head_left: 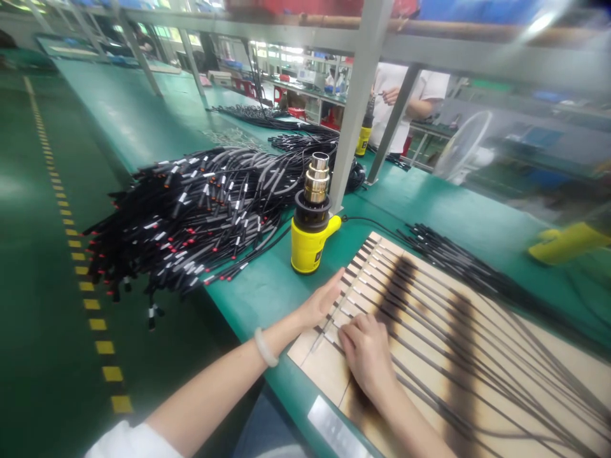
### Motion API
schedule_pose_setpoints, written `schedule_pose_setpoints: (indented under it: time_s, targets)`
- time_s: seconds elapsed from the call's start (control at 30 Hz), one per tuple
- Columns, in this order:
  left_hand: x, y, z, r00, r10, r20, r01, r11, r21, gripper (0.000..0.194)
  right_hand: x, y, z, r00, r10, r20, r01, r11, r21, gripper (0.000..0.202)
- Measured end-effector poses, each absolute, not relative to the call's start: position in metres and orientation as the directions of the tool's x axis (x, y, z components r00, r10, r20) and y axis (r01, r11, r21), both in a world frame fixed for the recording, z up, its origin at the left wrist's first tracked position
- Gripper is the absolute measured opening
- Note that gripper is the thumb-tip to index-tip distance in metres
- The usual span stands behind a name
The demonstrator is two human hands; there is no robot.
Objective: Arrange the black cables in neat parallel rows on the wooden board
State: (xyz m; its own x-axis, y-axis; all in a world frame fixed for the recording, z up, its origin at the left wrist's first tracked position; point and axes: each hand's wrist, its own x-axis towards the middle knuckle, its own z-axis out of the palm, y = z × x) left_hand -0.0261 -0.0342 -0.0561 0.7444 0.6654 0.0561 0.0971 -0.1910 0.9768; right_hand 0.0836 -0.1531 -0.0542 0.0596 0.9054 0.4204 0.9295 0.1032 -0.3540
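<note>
A light wooden board (429, 305) with dark scorched bands lies on the green bench. Several thin black cables (443, 324) run side by side across it, their ends with white sleeves lined up along a narrow strip (351, 280) at the left edge. My left hand (322, 305) rests at that edge with its fingers stretched out, against the cable ends. My right hand (367, 350) is curled over the near end of the row, its fingertips pinching a cable there; the exact grip is partly hidden. Just beyond my left hand a yellow heat gun (308, 245) stands with its nozzle up.
A large heap of black cables (200, 210) with red and white ends overhangs the bench's left edge. Another cable bundle (458, 261) lies behind the board. A blurred yellow heat gun (568, 242) is at right. A shelf post (356, 108) rises behind; a person (405, 95) stands across the bench.
</note>
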Motion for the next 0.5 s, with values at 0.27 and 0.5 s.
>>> schedule_pose_setpoints:
  time_s: [0.27, 0.5]
  targets:
    - [-0.027, -0.033, -0.055, 0.760, 0.649, 0.040, 0.112, -0.192, 0.975, 0.087, 0.113, -0.173, -0.053, 0.123, 0.895, 0.429, 0.895, 0.086, -0.437, 0.012]
    - [-0.028, -0.032, -0.057, 0.757, 0.653, 0.027, 0.124, -0.184, 0.975, 0.084, 0.135, -0.260, -0.047, 0.287, 0.906, 0.312, 0.773, -0.027, -0.634, 0.017]
